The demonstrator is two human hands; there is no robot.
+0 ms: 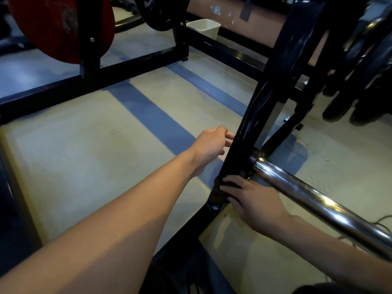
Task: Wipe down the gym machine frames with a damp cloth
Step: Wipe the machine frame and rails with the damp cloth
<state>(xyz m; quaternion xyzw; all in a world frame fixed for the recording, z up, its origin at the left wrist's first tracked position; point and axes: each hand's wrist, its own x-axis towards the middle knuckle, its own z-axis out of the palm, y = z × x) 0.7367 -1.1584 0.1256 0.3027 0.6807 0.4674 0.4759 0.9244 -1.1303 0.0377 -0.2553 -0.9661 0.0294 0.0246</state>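
The black upright frame post (pixel 250 115) of a gym machine slants up from the floor at centre right. My left hand (pixel 210 145) reaches to the post's left edge, its loosely bent fingertips touching it and holding nothing. Lower down, my right hand (pixel 252 198) lies across the post near its base. Its fingers curl over a dark cloth (pixel 217 188) held against the metal; little of the cloth shows. A chrome bar (pixel 314 200) sticks out from the post toward the lower right, just above my right wrist.
Black base rails (pixel 89 81) cross the pale floor with its blue stripes. A red weight plate (pixel 55 24) hangs at top left and black plates (pixel 360 66) at right. A white bin (pixel 204 27) stands at the back. A cable (pixel 379 225) lies at lower right.
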